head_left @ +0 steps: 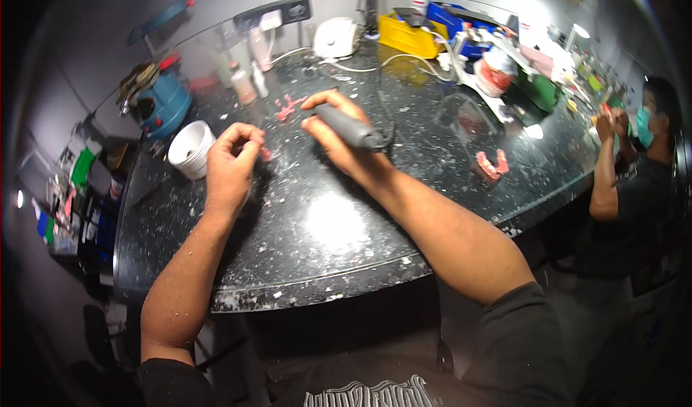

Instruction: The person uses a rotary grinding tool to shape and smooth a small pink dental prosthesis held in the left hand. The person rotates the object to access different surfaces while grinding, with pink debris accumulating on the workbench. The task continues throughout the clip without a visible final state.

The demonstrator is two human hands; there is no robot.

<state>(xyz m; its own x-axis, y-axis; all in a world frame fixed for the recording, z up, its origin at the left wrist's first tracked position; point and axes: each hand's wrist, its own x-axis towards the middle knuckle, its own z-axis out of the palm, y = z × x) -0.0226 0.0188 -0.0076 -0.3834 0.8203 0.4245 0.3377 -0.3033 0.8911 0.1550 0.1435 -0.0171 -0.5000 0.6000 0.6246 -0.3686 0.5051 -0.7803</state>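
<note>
My right hand (344, 135) is closed around a dark grey, cylindrical rotary handpiece (342, 124); a cord leads off its back end. To its left, my left hand (234, 155) is curled with thumb and fingertips drawn together; what they hold, if anything, I cannot make out. A small pink piece (266, 153) shows right beside those fingers, whether touching them I cannot tell. Beyond both hands a pink, branching piece (287, 109) lies on the black speckled table (288, 270). A white tub (191, 151) stands just left of my left hand.
A pink denture (492, 164) lies on the table at the right. Bottles (243, 84), a blue machine (160, 103), a white device (336, 38) and a yellow bin (409, 35) line the back. A red-and-white head-shaped object (495, 72) stands back right. A masked person (640, 144) works at the far right.
</note>
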